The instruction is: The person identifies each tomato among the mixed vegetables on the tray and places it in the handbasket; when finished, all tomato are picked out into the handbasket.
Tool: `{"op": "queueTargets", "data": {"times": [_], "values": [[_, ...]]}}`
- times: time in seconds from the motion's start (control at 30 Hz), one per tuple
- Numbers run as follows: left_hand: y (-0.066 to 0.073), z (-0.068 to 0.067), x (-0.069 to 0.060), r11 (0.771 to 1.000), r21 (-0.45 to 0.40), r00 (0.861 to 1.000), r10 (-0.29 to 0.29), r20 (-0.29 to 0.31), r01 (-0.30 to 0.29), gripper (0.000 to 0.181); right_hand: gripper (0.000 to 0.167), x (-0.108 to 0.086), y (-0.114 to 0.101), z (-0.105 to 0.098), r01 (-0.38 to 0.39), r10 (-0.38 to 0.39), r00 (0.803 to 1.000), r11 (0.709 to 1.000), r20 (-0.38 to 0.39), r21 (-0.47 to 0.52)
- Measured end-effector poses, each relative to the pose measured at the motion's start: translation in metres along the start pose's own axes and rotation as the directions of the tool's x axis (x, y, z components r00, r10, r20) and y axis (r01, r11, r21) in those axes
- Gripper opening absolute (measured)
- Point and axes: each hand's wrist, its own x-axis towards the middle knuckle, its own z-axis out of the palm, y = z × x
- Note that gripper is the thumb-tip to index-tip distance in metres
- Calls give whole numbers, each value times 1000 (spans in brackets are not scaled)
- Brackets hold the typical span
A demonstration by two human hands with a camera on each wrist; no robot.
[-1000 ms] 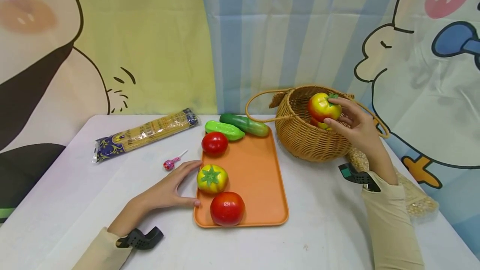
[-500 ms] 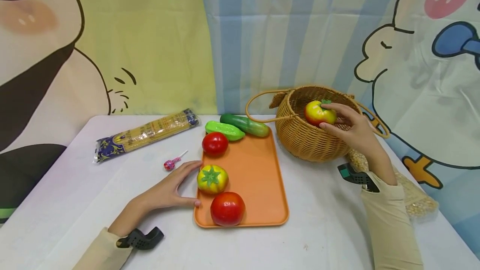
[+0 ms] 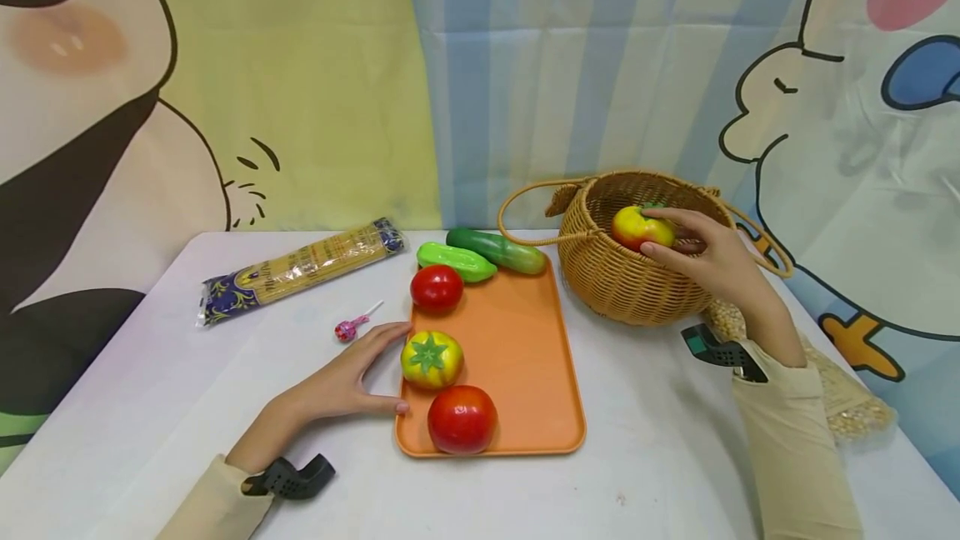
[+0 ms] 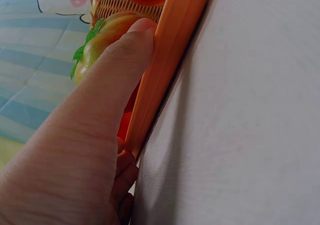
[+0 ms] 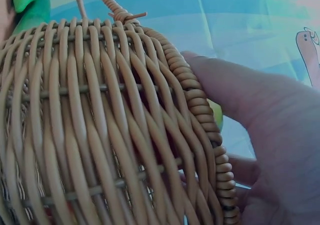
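The right hand (image 3: 715, 259), pinching the fruit (image 3: 641, 228), has lowered it into the mouth of the basket (image 3: 637, 288), seemingly nearly placed; the left hand (image 3: 335, 383), spread and holding nothing, touches the tray (image 3: 525, 373).

Pasta packet (image 3: 303, 269) aslant on white table (image 3: 660, 473), lollipop (image 3: 347, 331) near; grain bag (image 3: 855, 407) right; cartoon curtain (image 3: 307, 65) behind.

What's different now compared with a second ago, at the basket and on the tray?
The right hand has moved down and slightly left, lowering the yellow-and-red tomato into the mouth of the basket; its fingers still hold it, with no clear release. The left hand stays at the left edge of the orange tray, and the tray's produce is unchanged.
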Motion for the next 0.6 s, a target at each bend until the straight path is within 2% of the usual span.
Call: {"op": "queueTargets", "data": {"times": [0.2, 0.6], "values": [[1, 0, -1, 1000, 0, 1000, 1, -5, -1, 102, 49, 6, -1, -6, -22, 25, 997, 999, 72, -49], [0, 1, -1, 1000, -6, 1000, -9, -4, 9, 102, 51, 13, -3, -11, -40, 61, 974, 994, 218, -98]]}}
